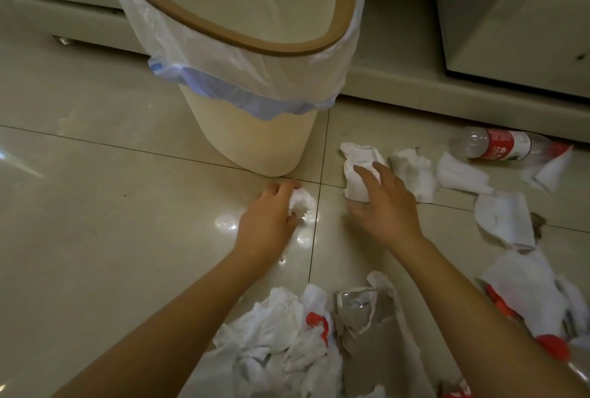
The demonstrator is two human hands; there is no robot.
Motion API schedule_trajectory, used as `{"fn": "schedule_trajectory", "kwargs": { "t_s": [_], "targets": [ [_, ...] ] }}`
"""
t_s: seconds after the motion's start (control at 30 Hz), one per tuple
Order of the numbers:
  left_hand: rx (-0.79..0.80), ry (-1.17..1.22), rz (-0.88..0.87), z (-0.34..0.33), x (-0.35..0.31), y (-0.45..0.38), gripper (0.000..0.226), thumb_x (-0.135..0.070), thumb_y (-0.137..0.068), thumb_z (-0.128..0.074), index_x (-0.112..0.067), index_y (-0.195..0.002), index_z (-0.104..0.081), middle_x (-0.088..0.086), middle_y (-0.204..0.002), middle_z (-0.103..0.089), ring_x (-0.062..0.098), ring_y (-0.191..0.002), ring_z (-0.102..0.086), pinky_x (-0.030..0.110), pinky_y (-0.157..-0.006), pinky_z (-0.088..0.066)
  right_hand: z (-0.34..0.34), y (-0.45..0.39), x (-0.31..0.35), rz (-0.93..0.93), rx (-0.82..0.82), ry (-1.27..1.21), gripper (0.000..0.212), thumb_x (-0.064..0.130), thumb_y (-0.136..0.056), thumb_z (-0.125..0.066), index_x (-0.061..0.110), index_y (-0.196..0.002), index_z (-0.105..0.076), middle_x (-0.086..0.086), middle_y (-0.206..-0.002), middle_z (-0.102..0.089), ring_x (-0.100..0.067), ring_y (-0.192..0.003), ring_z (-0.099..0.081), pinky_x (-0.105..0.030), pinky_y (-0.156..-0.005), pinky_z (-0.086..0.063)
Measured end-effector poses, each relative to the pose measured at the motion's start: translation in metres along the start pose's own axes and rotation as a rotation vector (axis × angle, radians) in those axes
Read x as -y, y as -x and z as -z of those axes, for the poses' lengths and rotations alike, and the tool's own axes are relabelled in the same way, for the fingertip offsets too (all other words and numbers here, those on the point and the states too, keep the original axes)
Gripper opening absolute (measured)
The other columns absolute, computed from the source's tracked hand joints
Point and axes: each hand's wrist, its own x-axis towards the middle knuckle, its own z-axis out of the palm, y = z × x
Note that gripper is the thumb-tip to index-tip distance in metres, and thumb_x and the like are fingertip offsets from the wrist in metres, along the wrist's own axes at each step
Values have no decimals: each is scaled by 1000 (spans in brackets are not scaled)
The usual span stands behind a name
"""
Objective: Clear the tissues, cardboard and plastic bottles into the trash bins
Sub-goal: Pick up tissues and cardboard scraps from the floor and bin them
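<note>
My left hand point(266, 217) grips a small crumpled tissue point(301, 201) on the floor just in front of the cream trash bin point(255, 142). My right hand point(388, 203) lies with spread fingers over a folded white tissue point(356, 171) to the right of the bin, its thumb below the tissue. More tissues point(415, 174) trail off to the right. A plastic bottle point(501, 148) with a red label lies on its side at the far right. Torn cardboard point(367, 333) and a heap of tissues point(281, 333) lie near my forearms.
The bin has a brown rim point(242, 43) and a white liner with a blue band, and looks empty inside. Pale furniture bases point(415, 75) run along the back. A second bottle with a red cap point(552, 346) lies at the lower right under tissues.
</note>
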Motion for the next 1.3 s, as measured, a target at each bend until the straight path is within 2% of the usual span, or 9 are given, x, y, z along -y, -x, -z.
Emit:
{"fn": "schedule_trajectory", "kwargs": {
  "t_s": [0.13, 0.27, 0.4, 0.5, 0.6, 0.67, 0.83, 1.03, 1.3],
  "targets": [
    [4, 38, 10, -1, -9, -9, 53, -31, -84, -66, -31, -132, -43, -1, -129, -48, 23, -107, -50, 29, -74, -40, -10, -30, -3, -93, 107, -15, 84, 49, -82, -61, 40, -147, -7, 1, -159, 2, -29, -144, -7, -56, -112, -21],
    [8, 73, 27, 0, -5, -7, 51, -28, -85, -61, -30, -132, -42, 0, -127, -48, 23, -107, -50, 30, -74, -39, -13, -41, -10, -143, 143, -12, 65, 47, -83, -59, 32, -140, -31, -5, -147, -27, -32, -129, -35, -45, -96, -42],
    [4, 78, 42, 1, 3, -5, 48, -29, -85, -62, -30, -129, -44, -1, -124, -48, 23, -103, -51, 32, -74, -43, -7, -37, -20, 99, -162, 45, 25, 10, -79, -62, 10, -104, -65, -12, -106, -58, -32, -89, -58, -35, -66, -44],
    [-8, 79, 49, 3, 7, -3, 48, -26, -85, -61, -30, -130, -45, -2, -124, -48, 22, -102, -52, 32, -74, -42, -1, -35, -39, -14, -405, 125, 28, 14, -80, -63, 15, -109, -64, -16, -122, -54, -38, -108, -51, -50, -86, -41],
    [-14, 80, 59, 4, 8, -4, 49, -22, -84, -61, -29, -130, -45, -1, -123, -48, 22, -104, -50, 30, -73, -39, -10, -41, -58, -258, -88, 117, 44, 38, -92, -49, 33, -134, -41, -10, -152, -21, -37, -139, -18, -63, -105, -21],
    [-9, 78, 58, 4, 7, -4, 49, -22, -84, -61, -28, -130, -45, -1, -122, -49, 22, -104, -50, 29, -74, -38, -18, -42, -62, -274, 98, 36, 50, 47, -92, -40, 38, -140, -29, -7, -155, -16, -34, -140, -19, -60, -106, -28],
    [11, 75, 40, 7, 2, -2, 49, -24, -85, -62, -27, -130, -45, -1, -121, -48, 22, -105, -49, 29, -73, -37, -17, -28, -45, -157, 15, 51, 45, 30, -91, -47, 31, -136, -46, -11, -135, -39, -33, -114, -42, -39, -85, -44],
    [18, 101, 26, 20, -4, 10, 48, -20, -83, -61, -28, -128, -46, -3, -119, -49, 19, -101, -49, 28, -72, -38, -10, -12, -16, -138, 117, -256, 20, 16, -76, -68, 25, -93, -75, -8, -102, -65, -22, -83, -59, -25, -67, -42],
    [-33, 139, -42, 76, -31, 31, 57, -19, -85, -60, -35, -133, -35, -5, -124, -49, 12, -94, -55, 20, -68, -45, 44, 21, 27, -27, 3, -383, 29, 13, -75, -74, 24, -102, -74, 0, -89, -65, -15, -75, -59, -21, -64, -44]
  ]
}}
